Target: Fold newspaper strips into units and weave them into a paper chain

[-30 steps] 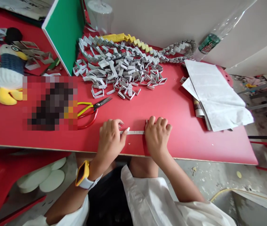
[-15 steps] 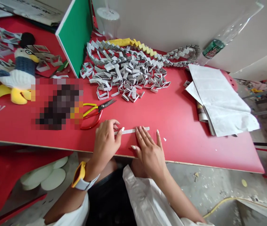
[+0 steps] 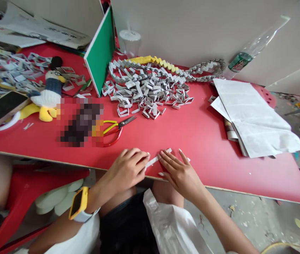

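Observation:
A narrow white paper strip (image 3: 153,161) lies slantwise on the red table (image 3: 213,155) near its front edge. My left hand (image 3: 130,165) pinches the strip's near left end between thumb and fingers. Flat across its other part lies my right hand (image 3: 177,167), fingers stretched out and pressing the paper down; the far tip shows beyond them. Up and to the left of the strip rest scissors (image 3: 118,127) with yellow and red handles, their blades apart. A large heap of folded paper links (image 3: 147,91) sits farther back.
A yellow-and-grey woven paper chain (image 3: 165,63) runs behind the heap. White paper sheets (image 3: 255,116) lie at right, a plastic bottle (image 3: 241,61) behind them. At left are a green divider (image 3: 100,53), a plush bird (image 3: 51,91), a phone (image 3: 3,109) and a blurred patch.
The strip has turned from nearly level to slanting, its left end nearer me. My left hand has moved right, closer to my right hand. The view has shifted left.

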### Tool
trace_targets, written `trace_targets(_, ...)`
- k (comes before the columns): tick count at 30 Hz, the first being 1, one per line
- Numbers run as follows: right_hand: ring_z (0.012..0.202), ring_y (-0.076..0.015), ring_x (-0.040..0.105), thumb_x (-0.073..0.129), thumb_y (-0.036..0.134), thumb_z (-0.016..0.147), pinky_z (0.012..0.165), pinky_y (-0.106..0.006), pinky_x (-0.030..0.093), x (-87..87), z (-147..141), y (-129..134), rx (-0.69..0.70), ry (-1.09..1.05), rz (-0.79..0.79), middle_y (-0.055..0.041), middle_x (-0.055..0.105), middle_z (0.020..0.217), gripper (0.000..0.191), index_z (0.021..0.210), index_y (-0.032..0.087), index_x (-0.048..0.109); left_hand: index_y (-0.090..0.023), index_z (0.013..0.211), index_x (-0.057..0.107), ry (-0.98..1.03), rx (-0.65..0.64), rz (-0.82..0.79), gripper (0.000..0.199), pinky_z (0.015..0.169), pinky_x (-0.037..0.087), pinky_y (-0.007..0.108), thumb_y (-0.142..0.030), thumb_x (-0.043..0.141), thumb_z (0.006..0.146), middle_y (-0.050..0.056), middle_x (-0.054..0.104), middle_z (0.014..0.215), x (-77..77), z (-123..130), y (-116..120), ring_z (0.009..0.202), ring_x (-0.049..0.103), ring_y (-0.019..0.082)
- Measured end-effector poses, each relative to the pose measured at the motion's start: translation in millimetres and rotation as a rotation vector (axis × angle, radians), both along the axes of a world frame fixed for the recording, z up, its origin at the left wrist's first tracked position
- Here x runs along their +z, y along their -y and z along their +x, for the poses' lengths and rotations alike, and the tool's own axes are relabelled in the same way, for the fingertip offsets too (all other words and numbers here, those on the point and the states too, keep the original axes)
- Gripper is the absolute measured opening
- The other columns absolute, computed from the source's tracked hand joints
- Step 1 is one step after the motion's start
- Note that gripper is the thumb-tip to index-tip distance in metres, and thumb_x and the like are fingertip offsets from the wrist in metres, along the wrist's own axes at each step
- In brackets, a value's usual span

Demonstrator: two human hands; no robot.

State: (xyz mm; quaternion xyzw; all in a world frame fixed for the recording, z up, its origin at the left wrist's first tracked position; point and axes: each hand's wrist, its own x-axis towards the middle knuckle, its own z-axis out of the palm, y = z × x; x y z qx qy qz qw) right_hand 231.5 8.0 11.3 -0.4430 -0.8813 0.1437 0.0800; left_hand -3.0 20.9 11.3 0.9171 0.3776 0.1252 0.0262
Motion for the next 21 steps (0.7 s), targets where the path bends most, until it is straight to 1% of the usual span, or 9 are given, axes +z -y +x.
trace_targets(3,0.136,-0.0218,0.046,0.044,0.032,0.098,0.119,-0.059,0.016,4.8,13.5,-5.6,0.096,-0.055,-0.047,-0.0101,0.05,0.144,0.046,0.143,0.02,0.042,-0.012,0.12,0.061,-0.061,-0.11,0.075,0.04,0.086,0.044,0.039,-0.037,0.058,0.09,0.008,0.065,0.12,-0.7,-1.6,12.1,0.105,0.056,0.023)
trace_targets(5,0.134,-0.0228,0.049,0.047,0.03,0.097,0.119,-0.06,0.017,4.6,15.0,-6.9,0.122,-0.092,-0.012,-0.0119,0.054,0.141,0.046,0.141,0.019,0.045,-0.011,0.122,0.06,-0.076,-0.156,0.188,0.036,0.086,0.045,0.038,-0.027,0.057,0.09,0.009,0.065,0.122,-4.1,-2.1,18.1,0.104,0.058,0.022)
trace_targets(7,0.13,-0.0238,0.053,0.05,0.029,0.095,0.118,-0.06,0.019,1.5,11.7,-6.1,0.143,-0.13,0.052,-0.0133,0.059,0.136,0.044,0.137,0.016,0.05,-0.012,0.118,0.063,-0.016,-0.186,0.261,0.031,0.081,0.047,0.036,-0.015,0.051,0.09,0.009,0.067,0.117,-6.0,-2.6,19.9,0.098,0.061,0.021)
trace_targets(11,0.118,-0.0234,0.063,0.048,0.018,0.095,0.114,-0.06,0.028,-2.0,3.1,-8.7,0.146,-0.204,0.151,-0.0116,0.069,0.121,0.03,0.123,0.018,0.061,-0.015,0.107,0.066,0.215,-0.23,0.165,0.024,0.074,0.05,0.032,-0.013,0.048,0.092,0.006,0.072,0.098,1.9,-0.8,7.8,0.087,0.064,0.017)
trace_targets(13,0.107,-0.0222,0.068,0.044,0.011,0.095,0.109,-0.058,0.037,3.1,1.6,-18.8,0.111,-0.268,0.122,-0.0096,0.074,0.111,0.029,0.112,0.02,0.066,-0.016,0.108,0.065,0.33,-0.207,0.083,0.022,0.076,0.051,0.03,-0.014,0.052,0.091,0.005,0.071,0.096,10.8,3.9,-7.4,0.087,0.065,0.016)
trace_targets(16,0.088,-0.0202,0.07,0.05,0.019,0.093,0.088,-0.04,0.053,17.3,0.8,-48.9,-0.068,-0.48,-0.109,-0.0074,0.075,0.093,0.02,0.096,0.019,0.07,-0.018,0.108,0.065,0.53,-0.061,-0.167,0.019,0.084,0.053,0.027,-0.019,0.057,0.09,0.006,0.069,0.1,25.4,17.6,-43.7,0.093,0.065,0.014)
trace_targets(17,0.083,-0.0195,0.069,0.053,0.023,0.092,0.08,-0.035,0.054,21.7,0.4,-61.9,-0.156,-0.585,-0.219,-0.0061,0.074,0.088,0.018,0.092,0.019,0.07,-0.018,0.106,0.065,0.586,-0.032,-0.247,0.018,0.086,0.053,0.026,-0.02,0.06,0.089,0.006,0.067,0.102,29.6,24.0,-59.0,0.095,0.065,0.014)
trace_targets(19,0.077,-0.0177,0.068,0.061,0.029,0.087,0.075,-0.031,0.053,26.7,-0.5,-89.2,-0.255,-0.82,-0.419,-0.0026,0.073,0.08,0.013,0.083,0.019,0.069,-0.017,0.097,0.067,0.664,-0.002,-0.272,0.012,0.085,0.053,0.028,-0.022,0.063,0.087,0.006,0.067,0.097,35.8,38.4,-91.5,0.092,0.065,0.015)
trace_targets(21,0.076,-0.0155,0.066,0.07,0.031,0.08,0.074,-0.029,0.054,25.0,0.3,-114.0,-0.317,-1.084,-0.573,-0.0004,0.072,0.081,0.014,0.088,0.02,0.067,-0.015,0.095,0.068,0.718,0.065,-0.276,0.012,0.079,0.055,0.027,-0.02,0.062,0.086,0.006,0.067,0.097,37.6,53.1,-122.4,0.088,0.066,0.015)
